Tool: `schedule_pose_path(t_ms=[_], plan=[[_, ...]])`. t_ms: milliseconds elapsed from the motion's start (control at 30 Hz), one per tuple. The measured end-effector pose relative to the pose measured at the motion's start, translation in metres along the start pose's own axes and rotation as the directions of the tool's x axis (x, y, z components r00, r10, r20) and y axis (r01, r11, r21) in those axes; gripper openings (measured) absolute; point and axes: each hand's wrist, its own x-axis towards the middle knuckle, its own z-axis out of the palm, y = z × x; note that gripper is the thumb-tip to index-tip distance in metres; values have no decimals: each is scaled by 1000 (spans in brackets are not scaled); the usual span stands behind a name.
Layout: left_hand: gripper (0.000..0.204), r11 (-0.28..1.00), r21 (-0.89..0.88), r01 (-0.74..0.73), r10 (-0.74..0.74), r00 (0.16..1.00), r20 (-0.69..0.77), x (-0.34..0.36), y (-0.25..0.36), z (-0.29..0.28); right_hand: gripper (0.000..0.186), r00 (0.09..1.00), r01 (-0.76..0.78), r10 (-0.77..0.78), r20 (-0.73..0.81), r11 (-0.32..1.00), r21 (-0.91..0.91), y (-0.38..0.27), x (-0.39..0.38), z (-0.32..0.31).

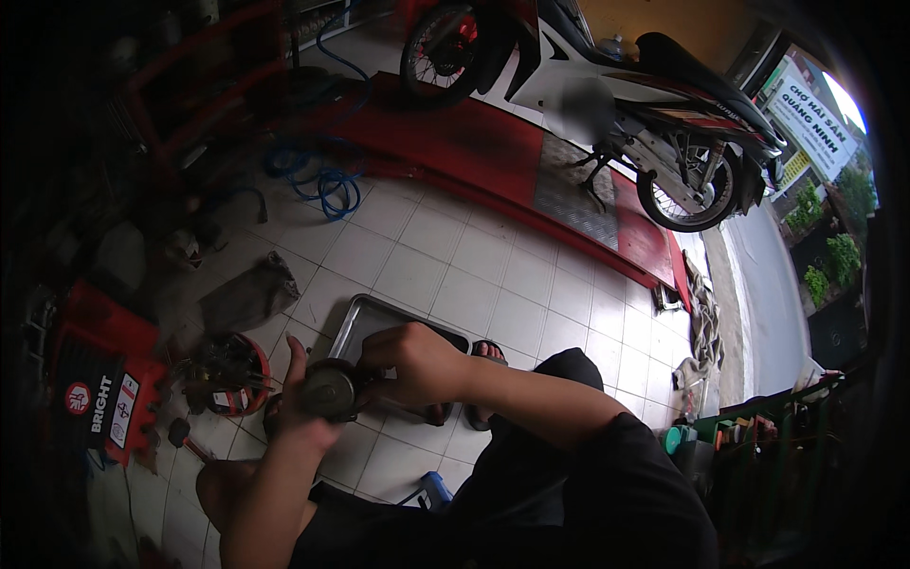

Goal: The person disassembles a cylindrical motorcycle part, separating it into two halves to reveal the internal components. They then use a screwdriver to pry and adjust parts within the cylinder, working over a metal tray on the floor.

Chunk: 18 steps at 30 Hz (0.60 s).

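Note:
Between my hands is a round, dark metal part, with a flat circular face turned up toward me. My left hand holds it from the left side, thumb raised and stretched away from the rim. My right hand is closed at the part's right edge, with its fingertips mostly hidden behind the knuckles. Below the hands, a grey metal tray lies on the tiled floor; my right hand and forearm cover much of it.
A motorbike stands on a red lift platform ahead. On the left are a red tub of tools, a red-and-black case, a hammer and a blue hose. At right stands a green rack.

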Motion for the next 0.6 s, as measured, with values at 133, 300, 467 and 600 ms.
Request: schedule_pose_path(t_ms=[133,300,467,600], plan=[[96,999,45,-4,1,998,65,6,-3,-7,31,999,-9,12,39,997,-75,-2,0,-4],[95,998,-15,57,-54,987,151,-1,4,-7,30,999,31,-30,40,999,-9,-9,7,-6],[95,998,34,49,-52,996,72,-12,6,16,28,998,53,-54,43,999,9,0,2,-8],[98,997,56,50,-54,997,62,-5,4,8,27,995,62,-61,76,998,-6,-2,6,-8]])
